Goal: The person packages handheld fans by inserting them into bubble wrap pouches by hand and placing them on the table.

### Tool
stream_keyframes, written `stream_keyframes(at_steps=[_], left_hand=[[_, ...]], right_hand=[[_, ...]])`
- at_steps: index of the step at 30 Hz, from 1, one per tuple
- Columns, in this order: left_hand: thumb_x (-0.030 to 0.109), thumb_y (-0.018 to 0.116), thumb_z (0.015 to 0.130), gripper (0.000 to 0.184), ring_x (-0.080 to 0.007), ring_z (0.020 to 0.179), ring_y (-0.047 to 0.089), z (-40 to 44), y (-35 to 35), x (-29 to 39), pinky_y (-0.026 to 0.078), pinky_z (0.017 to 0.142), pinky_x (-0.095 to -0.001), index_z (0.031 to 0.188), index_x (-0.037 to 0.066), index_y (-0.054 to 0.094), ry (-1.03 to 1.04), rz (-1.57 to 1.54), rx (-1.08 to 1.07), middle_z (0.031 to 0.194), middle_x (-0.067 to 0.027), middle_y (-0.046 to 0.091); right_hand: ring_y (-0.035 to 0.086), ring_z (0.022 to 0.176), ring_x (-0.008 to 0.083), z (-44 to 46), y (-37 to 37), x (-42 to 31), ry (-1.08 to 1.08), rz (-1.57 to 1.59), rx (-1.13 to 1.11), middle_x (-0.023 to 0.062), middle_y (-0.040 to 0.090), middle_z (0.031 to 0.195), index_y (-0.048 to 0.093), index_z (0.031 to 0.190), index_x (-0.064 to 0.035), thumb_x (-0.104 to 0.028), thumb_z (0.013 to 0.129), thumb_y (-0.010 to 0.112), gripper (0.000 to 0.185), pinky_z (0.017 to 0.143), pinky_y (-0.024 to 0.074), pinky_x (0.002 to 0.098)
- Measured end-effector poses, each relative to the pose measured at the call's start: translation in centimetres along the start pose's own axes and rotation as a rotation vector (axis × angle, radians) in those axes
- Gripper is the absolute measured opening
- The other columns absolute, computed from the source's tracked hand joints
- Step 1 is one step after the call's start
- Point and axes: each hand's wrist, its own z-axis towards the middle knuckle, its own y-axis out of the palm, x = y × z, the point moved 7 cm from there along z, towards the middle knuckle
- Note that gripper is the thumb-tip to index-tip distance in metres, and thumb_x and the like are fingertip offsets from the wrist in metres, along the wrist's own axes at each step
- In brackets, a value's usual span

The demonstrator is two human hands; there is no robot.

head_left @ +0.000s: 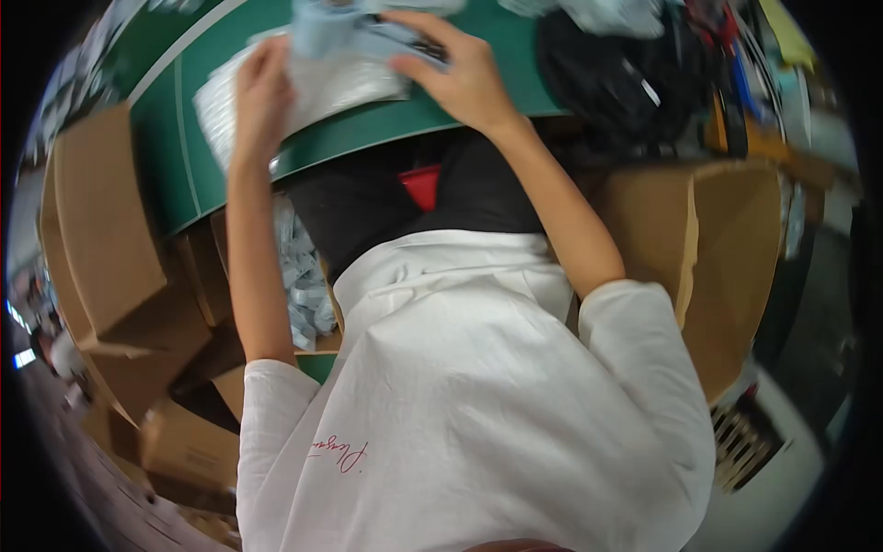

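My right hand [464, 75] is closed on a pale blue item [372, 39] with a dark strip at its near end, pinched between thumb and fingers. The item's exact kind is unclear, as its far part is cut off by the top edge of the head view. To the left, my left hand [262, 97] is curled with its fingers together; whatever lies in them, if anything, is hidden. Beneath both hands, clear plastic packaging [354, 85] lies on the green table [368, 129], and the left hand is over its left part.
A black bag [598, 83] sits at the table's right. Open cardboard boxes [106, 221] stand at the left, and another cardboard box [727, 248] is by my right elbow. Pale bagged pieces [308, 285] fill a box beside my left forearm.
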Motion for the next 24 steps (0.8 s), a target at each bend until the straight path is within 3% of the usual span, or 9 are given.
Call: stream_keyframes(at_steps=[3,5,8,9,13,18,20,21,24], left_hand=[[0.022,0.063,0.099,0.018,0.0014,0.057,0.035,0.1,-1.5,1.6,0.029,0.051,-0.0153,0.103,0.005,0.068,-0.101,-0.021,0.166,0.07,0.007,0.048],[0.023,0.062,0.1,0.018,0.0006,0.061,0.036,0.3,-0.8,3.1,0.03,0.056,-0.0158,0.097,0.006,0.067,0.001,0.04,-0.01,0.07,0.0066,0.049],[0.018,0.06,0.1,0.02,-0.0071,0.062,0.039,-0.5,2.7,8.5,0.035,0.058,-0.0227,0.089,0.002,0.064,0.363,0.627,-0.092,0.071,0.0024,0.049],[0.018,0.06,0.1,0.02,-0.0071,0.062,0.039,-0.7,4.0,9.3,0.035,0.058,-0.0227,0.089,0.002,0.064,0.364,0.63,-0.111,0.071,0.0024,0.049],[0.012,0.058,0.099,0.016,-0.009,0.063,0.037,-4.0,9.9,12.4,0.033,0.057,-0.0229,0.089,0.001,0.063,0.663,1.143,-0.245,0.071,0.0014,0.048],[0.008,0.062,0.095,0.01,-0.0112,0.06,0.039,-5.6,10.9,13.6,0.034,0.055,-0.0257,0.087,0.001,0.063,0.746,1.081,-0.13,0.07,-0.0019,0.05],[0.008,0.063,0.094,0.012,-0.0112,0.059,0.039,-5.2,10.0,14.1,0.033,0.054,-0.0252,0.084,0.002,0.064,0.676,0.992,-0.073,0.071,-0.001,0.05],[0.008,0.063,0.094,0.012,-0.0112,0.059,0.039,-5.3,9.7,14.3,0.033,0.054,-0.0252,0.084,0.002,0.064,0.657,1.014,-0.05,0.071,-0.001,0.05],[0.008,0.065,0.092,0.011,-0.0105,0.058,0.037,-5.9,8.5,16.3,0.032,0.052,-0.0246,0.083,0.002,0.065,0.82,0.954,0.066,0.07,0.0013,0.05]], right_hand=[[0.063,0.075,0.0155,-0.6,0.1,-0.3,0.019,-0.088,-0.074,0.0027,0.074,0.107,0.071,0.12,-0.014,-0.011,0.079,0.078,0.042,0.071,0.052,0.0281],[0.062,0.069,0.018,-1.0,0.4,0.0,-0.095,-0.158,-0.025,0.0031,0.075,0.1,0.073,0.118,-0.0167,-0.013,0.077,0.079,0.041,0.068,0.0517,0.0297],[0.06,0.065,0.0191,-1.6,-0.1,-0.3,-0.093,-0.196,0.006,0.0049,0.074,0.094,0.075,0.115,-0.0199,-0.013,0.079,0.077,0.037,0.068,0.0525,0.0314],[0.06,0.065,0.0191,-1.9,-0.4,-0.5,-0.083,-0.2,0.022,0.0049,0.074,0.094,0.075,0.115,-0.0199,-0.013,0.079,0.077,0.037,0.068,0.0525,0.0314],[0.06,0.066,0.0199,-1.8,0.4,-3.1,-0.07,-0.414,0.046,0.007,0.071,0.086,0.076,0.102,-0.0117,-0.008,0.081,0.073,0.022,0.07,0.0533,0.0319],[0.06,0.062,0.0209,0.5,0.3,-8.9,-0.032,-0.696,-0.243,0.008,0.068,0.076,0.073,0.094,-0.0043,-0.006,0.083,0.068,0.012,0.065,0.0541,0.0334],[0.061,0.061,0.0196,2.1,-0.3,-8.4,-0.076,-0.483,-0.252,0.0115,0.066,0.073,0.069,0.081,-0.0024,-0.008,0.077,0.072,0.008,0.05,0.05,0.032],[0.061,0.061,0.0196,2.6,-0.3,-8.1,-0.087,-0.457,-0.272,0.0115,0.066,0.073,0.069,0.081,-0.0024,-0.008,0.077,0.072,0.008,0.05,0.05,0.032],[0.063,0.061,0.0351,3.5,0.3,-9.0,-0.475,-0.692,-0.31,0.027,0.065,0.075,0.061,0.085,0.0144,-0.007,0.087,0.06,0.022,0.059,0.0531,0.0398]])
